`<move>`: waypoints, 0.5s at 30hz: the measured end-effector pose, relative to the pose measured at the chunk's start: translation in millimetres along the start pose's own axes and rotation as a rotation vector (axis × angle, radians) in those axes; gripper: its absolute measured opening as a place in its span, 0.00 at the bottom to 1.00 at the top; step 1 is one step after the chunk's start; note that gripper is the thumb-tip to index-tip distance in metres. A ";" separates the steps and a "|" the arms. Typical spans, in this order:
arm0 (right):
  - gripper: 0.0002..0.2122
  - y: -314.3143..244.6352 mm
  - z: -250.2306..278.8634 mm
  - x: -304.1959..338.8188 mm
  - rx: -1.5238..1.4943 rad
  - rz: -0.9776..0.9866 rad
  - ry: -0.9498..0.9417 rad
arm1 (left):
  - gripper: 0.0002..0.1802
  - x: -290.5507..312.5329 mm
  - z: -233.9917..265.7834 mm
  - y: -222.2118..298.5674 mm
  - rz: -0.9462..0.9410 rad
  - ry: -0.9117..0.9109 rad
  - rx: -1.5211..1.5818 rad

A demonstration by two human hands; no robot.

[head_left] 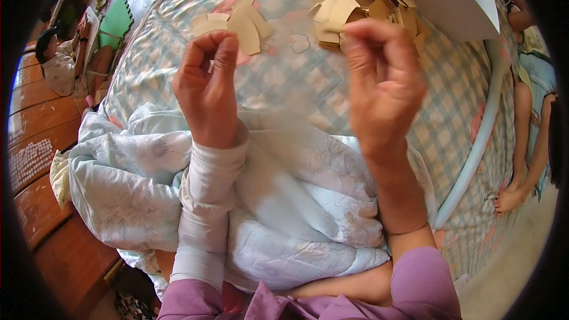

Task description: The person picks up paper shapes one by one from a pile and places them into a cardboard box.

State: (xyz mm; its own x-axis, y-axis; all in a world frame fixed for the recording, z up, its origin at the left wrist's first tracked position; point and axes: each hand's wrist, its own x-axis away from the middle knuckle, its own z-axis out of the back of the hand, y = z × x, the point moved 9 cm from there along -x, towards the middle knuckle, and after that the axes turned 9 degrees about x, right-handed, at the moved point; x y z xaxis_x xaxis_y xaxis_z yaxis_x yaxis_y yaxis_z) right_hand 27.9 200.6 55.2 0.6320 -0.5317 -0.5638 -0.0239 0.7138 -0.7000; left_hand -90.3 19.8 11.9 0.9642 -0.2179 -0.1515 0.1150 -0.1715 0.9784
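From the head camera, you are looking down at a bed covered in a pale blue and white checked sheet (pixel 284 83) with pink flower shapes on it. At the far end lies a loose heap of tan card pieces (pixel 361 9), flat and roughly rectangular, overlapping at all angles; no print can be made out on them. A large white sheet of board (pixel 438 0) leans over the right part of that heap and hides some of it. A smaller cluster of tan pieces (pixel 237 24) lies apart to the left of the heap, on a pink flower.

A crumpled white quilt with a faint floral pattern (pixel 296 201) is bunched across your lap, under both forearms.

Your left hand (pixel 207 86) is raised above the sheet, wrist in a white sleeve, its fingers (pixel 222 50) curled in close with the thumb near the fingertips; whether anything thin is pinched there cannot be told. Your right hand (pixel 385 77) is raised beside it, well apart, its fingers (pixel 355 38) also bent inward to a narrow gap, slightly blurred, and nothing can be made out in them. Both hands sit nearer to you than the card pieces and touch none of them.

At the left edge a person sits on a wooden floor (pixel 41 124) beside a green foam mat (pixel 115 21). At the right edge, another person's bare legs (pixel 524 142) show.
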 end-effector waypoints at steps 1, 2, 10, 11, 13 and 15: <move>0.06 4.3 13.6 -2.7 -0.043 0.035 0.125 | 0.09 -3.6 1.7 -2.9 -0.007 0.004 -0.004; 0.06 8.7 17.7 -6.7 -0.051 0.039 0.126 | 0.12 -6.2 0.2 4.4 -0.115 -0.012 -0.224; 0.09 -5.7 23.6 -9.7 0.163 0.091 0.107 | 0.19 -6.0 -22.7 -3.2 -0.295 -0.238 -0.936; 0.08 -3.8 14.0 -6.8 0.036 0.058 0.019 | 0.17 -7.0 -17.8 -10.0 -0.196 -0.247 -0.898; 0.08 -8.7 8.2 -3.9 -0.005 0.067 -0.004 | 0.13 -7.4 -11.7 -1.0 -0.243 -0.225 -0.946; 0.08 -6.4 -10.7 0.5 -0.144 0.003 -0.169 | 0.10 -6.9 -12.3 7.1 -0.285 -0.207 -0.985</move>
State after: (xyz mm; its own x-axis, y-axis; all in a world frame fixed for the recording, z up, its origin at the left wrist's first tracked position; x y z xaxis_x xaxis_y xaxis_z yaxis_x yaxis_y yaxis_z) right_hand 20.1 190.9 54.6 0.7524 -0.4371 -0.4928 -0.1285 0.6364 -0.7606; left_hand -93.2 31.8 21.6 0.8216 -0.4684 -0.3249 0.5654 0.5963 0.5699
